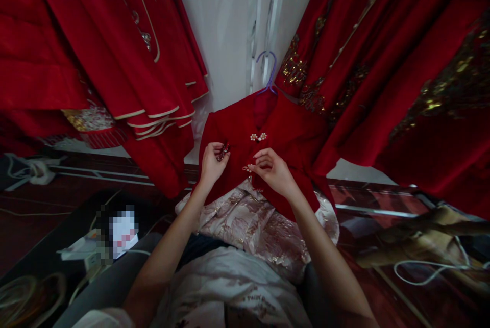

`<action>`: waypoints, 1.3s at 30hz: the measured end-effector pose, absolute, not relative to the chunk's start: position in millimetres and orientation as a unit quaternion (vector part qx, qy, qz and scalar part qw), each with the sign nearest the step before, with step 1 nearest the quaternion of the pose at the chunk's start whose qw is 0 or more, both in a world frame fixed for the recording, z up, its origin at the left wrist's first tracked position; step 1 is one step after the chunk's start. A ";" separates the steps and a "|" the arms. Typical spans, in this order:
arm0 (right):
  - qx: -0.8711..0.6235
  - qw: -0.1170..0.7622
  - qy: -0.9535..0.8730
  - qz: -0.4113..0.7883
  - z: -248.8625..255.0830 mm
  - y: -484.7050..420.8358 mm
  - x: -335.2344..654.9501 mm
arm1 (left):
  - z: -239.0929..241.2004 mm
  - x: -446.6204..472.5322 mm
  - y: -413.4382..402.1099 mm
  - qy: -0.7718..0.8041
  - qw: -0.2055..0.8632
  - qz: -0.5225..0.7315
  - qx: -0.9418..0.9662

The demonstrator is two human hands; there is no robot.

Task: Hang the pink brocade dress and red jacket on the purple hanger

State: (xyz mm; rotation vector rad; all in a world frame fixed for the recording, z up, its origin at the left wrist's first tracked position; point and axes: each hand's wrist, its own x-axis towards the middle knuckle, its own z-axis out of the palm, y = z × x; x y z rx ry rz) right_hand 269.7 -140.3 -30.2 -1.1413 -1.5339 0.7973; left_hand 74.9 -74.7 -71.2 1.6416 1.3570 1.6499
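A red jacket [233, 129] on a purple hanger [272, 70] is spread out before me. Over its left side, my left hand [214, 165] is closed on a small dark red, glittering ornament [223, 151] whose exact kind is unclear. My right hand [272, 171] pinches at a pearl-trimmed fastener [247, 168] on the jacket's front edge, fingertips together. Higher on the front sits another fastener with flower-like pearl clusters [258, 137]. Under the jacket's hem lies a pale pink, shiny patterned fabric [248, 218], spread over my lap.
Red garments with pale piping [153, 73] hang at left; red garments with gold sequins [367, 78] hang at right. A blurred-out lit screen [124, 231] stands lower left among cables. A brown bundle with a white cord [432, 267] lies lower right.
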 end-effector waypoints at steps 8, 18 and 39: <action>-0.428 0.555 -0.615 0.361 -3.0 -143.2 278.3 | -79.8 72.7 -54.2 0.423 0.391 0.604 0.551; -0.443 0.566 -0.648 0.252 -35.5 -84.5 227.0 | -66.4 84.3 -59.4 0.397 0.425 0.631 0.513; -0.488 0.536 -0.678 0.123 -52.9 -82.5 216.4 | -74.4 78.4 -54.6 0.415 0.380 0.589 0.580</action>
